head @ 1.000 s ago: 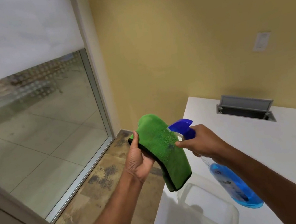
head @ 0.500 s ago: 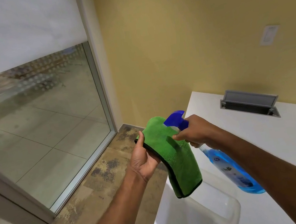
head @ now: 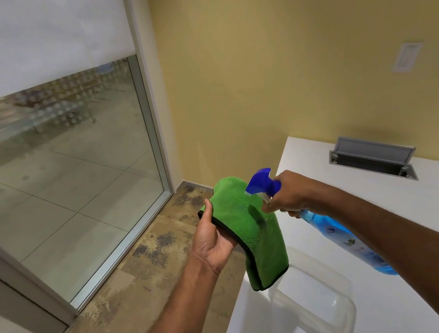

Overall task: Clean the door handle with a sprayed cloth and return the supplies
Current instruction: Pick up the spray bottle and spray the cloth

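My left hand (head: 212, 241) holds a folded green cloth (head: 254, 235) with a black edge, thumb on its left side, the cloth hanging down over the table's corner. My right hand (head: 291, 194) grips the neck of a spray bottle (head: 346, 238) of blue liquid. Its dark blue nozzle (head: 260, 181) points at the cloth from close by, just right of the cloth's top. A darker wet patch shows on the cloth below the nozzle. No door handle is in view.
A white table (head: 432, 205) fills the lower right, with a clear plastic bin (head: 318, 302) near its front edge and a grey cable hatch (head: 372, 159) at the back. A glass wall (head: 65, 175) with a white blind stands left; a yellow wall with a switch plate (head: 407, 57) is behind.
Both hands have stayed close together with the nozzle at the cloth. The view has shifted a little, and the bottle's nozzle sits slightly higher against the cloth's top.
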